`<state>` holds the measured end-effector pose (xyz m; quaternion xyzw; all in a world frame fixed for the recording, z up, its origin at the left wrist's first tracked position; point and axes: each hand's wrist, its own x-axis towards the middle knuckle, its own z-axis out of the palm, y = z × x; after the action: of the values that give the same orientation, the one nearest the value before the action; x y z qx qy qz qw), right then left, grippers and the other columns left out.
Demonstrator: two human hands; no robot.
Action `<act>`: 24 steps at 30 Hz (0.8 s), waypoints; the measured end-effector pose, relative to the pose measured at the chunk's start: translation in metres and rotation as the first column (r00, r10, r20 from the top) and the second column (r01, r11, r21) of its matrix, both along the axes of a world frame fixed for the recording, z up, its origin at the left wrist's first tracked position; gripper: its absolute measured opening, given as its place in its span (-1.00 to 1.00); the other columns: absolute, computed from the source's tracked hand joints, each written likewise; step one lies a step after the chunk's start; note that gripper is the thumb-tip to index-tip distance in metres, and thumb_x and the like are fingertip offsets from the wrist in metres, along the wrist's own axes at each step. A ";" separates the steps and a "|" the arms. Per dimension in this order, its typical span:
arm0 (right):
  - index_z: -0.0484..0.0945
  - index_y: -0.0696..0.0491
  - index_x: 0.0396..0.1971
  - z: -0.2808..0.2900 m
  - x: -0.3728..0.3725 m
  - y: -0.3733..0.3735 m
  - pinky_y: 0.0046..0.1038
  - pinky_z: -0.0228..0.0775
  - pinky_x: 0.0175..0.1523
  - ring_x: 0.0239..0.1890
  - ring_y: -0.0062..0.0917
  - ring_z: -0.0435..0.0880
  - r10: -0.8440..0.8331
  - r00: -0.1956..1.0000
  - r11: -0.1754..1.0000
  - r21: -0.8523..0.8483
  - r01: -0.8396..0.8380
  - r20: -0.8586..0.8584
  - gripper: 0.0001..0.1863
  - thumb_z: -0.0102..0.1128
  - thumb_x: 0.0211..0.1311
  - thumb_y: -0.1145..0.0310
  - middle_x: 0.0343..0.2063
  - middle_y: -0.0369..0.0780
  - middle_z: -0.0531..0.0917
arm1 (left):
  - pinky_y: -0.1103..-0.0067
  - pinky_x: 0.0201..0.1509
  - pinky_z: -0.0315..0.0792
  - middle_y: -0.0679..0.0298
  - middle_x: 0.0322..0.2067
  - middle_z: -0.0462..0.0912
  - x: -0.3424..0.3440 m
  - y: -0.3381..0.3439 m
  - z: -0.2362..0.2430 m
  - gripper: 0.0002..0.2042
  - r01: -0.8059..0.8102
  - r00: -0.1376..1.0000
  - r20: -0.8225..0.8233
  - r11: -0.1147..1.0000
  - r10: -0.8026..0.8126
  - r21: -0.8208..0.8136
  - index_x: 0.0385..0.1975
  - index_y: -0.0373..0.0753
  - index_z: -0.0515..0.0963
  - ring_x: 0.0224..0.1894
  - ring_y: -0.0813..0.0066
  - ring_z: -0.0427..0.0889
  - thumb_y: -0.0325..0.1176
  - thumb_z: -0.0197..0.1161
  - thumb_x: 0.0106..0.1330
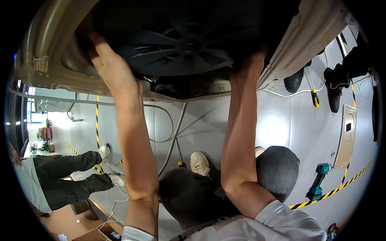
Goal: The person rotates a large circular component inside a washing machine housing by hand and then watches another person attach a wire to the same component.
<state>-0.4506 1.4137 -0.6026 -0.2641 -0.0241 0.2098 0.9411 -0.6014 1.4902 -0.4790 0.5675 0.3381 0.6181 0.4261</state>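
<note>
A round black plastic part (189,45) with radial ribs and a central hub sits inside a beige metal housing (307,38). My left hand (110,62) grips its left side, the fingertips running into shadow. On the opposite side my right hand (251,64) presses against the same part, with most of its fingers lost in the dark. Both arms reach straight up from below. Under the black part, a dark opening shows a pale strip (217,88) along the housing's lower edge.
Grey hose (173,150) loops over the floor below the housing. At right lie a teal cordless drill (317,181), a beige panel (346,136) and a yellow-black screwdriver (315,98). Other people's shoes (333,90) and legs (72,168) are on both sides. Striped tape (97,124) marks the floor.
</note>
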 end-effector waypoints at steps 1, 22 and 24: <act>0.06 0.25 0.29 -0.001 0.001 0.000 -0.47 0.10 0.31 0.24 -0.37 0.28 -0.011 1.000 1.000 -0.022 0.012 0.004 -0.26 -0.27 0.40 -0.10 0.25 -0.12 0.26 | 0.50 0.30 0.14 0.05 0.21 0.24 0.000 0.000 -0.001 -0.32 -0.039 0.999 -0.037 0.999 0.039 0.018 0.23 -0.44 0.12 0.21 0.29 0.28 0.06 -0.03 0.37; 0.10 0.10 0.27 0.015 -0.029 -0.023 -0.31 0.05 0.31 0.28 -0.33 0.20 0.028 0.997 0.972 -0.236 -0.010 0.075 -0.26 0.00 0.28 -0.10 0.26 -0.13 0.22 | 0.36 0.35 -0.01 -0.15 0.18 0.16 -0.005 -0.013 -0.011 -0.18 -0.106 0.921 -0.344 0.966 0.185 0.236 0.22 -0.47 0.14 0.24 0.11 0.19 0.05 0.29 0.15; 0.15 0.11 0.23 0.018 -0.034 -0.023 -0.32 0.06 0.30 0.26 -0.34 0.22 0.003 0.998 0.971 -0.239 0.012 0.061 -0.28 0.00 0.27 -0.11 0.23 -0.14 0.27 | 0.33 0.35 -0.04 -0.16 0.17 0.16 -0.007 -0.009 -0.007 -0.14 -0.105 0.918 -0.345 0.960 0.193 0.258 0.23 -0.45 0.12 0.25 0.08 0.15 0.08 0.30 0.12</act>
<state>-0.4844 1.3906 -0.5845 -0.3821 -0.0267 0.2008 0.9017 -0.6079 1.4813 -0.4864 0.6918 0.3788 0.5674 0.2368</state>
